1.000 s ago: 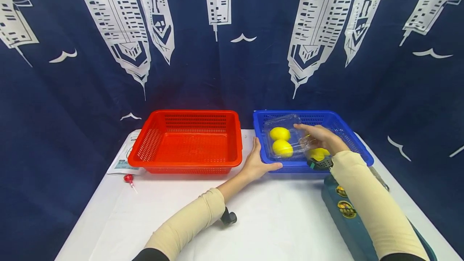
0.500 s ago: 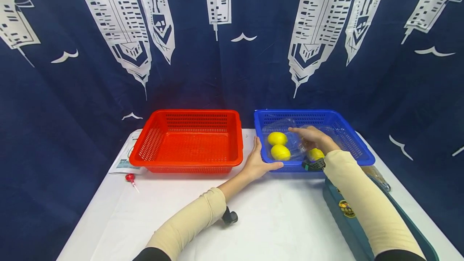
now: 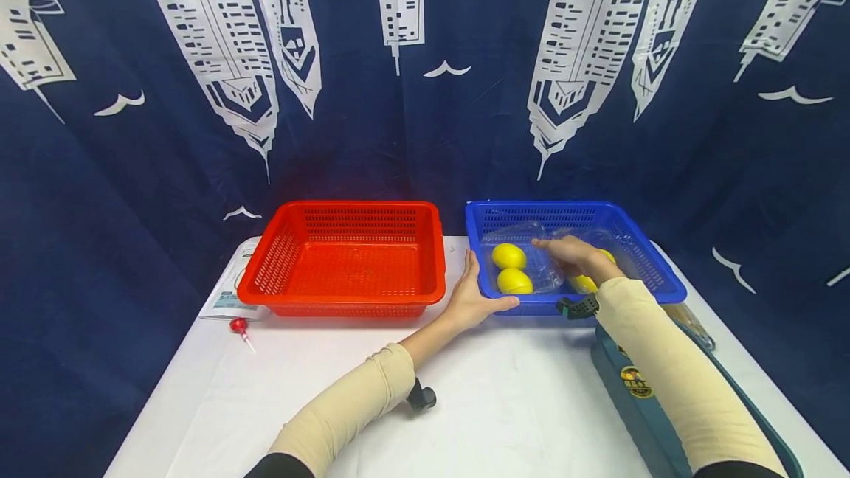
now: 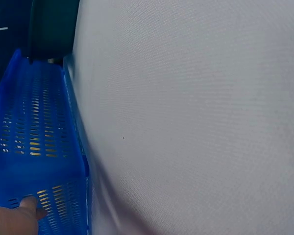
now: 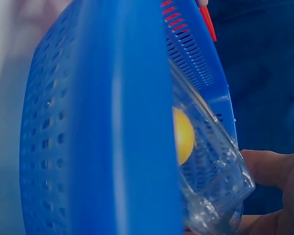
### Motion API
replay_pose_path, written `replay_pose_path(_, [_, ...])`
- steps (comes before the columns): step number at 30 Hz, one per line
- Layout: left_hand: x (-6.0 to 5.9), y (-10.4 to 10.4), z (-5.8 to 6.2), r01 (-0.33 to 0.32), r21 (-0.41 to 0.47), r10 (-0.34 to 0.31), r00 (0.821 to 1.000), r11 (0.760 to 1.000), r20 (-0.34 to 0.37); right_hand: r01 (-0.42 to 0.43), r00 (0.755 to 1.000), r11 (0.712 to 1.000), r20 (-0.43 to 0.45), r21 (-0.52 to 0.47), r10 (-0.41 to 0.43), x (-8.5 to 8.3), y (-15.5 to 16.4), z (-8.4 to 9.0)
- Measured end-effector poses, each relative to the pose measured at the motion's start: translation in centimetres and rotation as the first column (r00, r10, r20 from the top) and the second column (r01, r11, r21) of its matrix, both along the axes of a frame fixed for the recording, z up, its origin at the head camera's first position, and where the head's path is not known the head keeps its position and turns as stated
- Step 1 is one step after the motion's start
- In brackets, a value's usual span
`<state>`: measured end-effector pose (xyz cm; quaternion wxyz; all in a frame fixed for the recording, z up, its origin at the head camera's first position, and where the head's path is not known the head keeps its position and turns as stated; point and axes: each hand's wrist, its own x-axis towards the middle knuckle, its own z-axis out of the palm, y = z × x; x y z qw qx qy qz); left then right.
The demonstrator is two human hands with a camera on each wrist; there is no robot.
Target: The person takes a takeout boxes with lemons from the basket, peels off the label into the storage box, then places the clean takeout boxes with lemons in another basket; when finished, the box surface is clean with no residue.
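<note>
In the head view, two yellow lemons (image 3: 509, 256) lie in a clear plastic container (image 3: 546, 271) at the left of the blue basket (image 3: 488, 290). My right hand (image 3: 574, 253) is inside the basket and grips this container's right side, which the right wrist view shows between thumb and fingers. Under that hand, more yellow lemons (image 3: 584, 284) show in a second clear container (image 3: 614, 242), partly hidden. My left hand (image 3: 468, 301) rests on the basket's near-left corner, fingers straight along the left side, and its thumb (image 4: 28, 203) presses the front wall.
A red basket (image 3: 358, 308) stands to the left, beside a printed packet (image 3: 229, 293) and a red lollipop (image 3: 239, 326). A teal case (image 3: 624, 389) lies under my right forearm, near a clear-wrapped item (image 3: 693, 324). A dark blue curtain (image 3: 412, 146) hangs behind the table.
The left container has gone from raised and tilted to lying lower in the blue basket. My right hand came down and left with it, then shifted slightly right. My left hand stays put.
</note>
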<state>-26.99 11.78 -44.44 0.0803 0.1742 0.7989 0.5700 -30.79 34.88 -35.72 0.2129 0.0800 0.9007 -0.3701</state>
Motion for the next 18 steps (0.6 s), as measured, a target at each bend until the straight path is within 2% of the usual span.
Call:
replay_pose_path(7, [-0.07, -0.05, 0.00, -0.001, 0.003, 0.001, 1.000, 1.000, -0.004, 0.002, 1.000, 1.000, 0.007, -0.012, -0.002, -0.06, 0.02, 0.09])
replay_pose_path(18, [-0.10, 0.00, -0.04, 0.002, 0.017, -0.001, 1.000, 1.000, -0.012, 0.029, 0.999, 0.997, 0.022, -0.073, -0.027, -0.49, 0.35, -0.78])
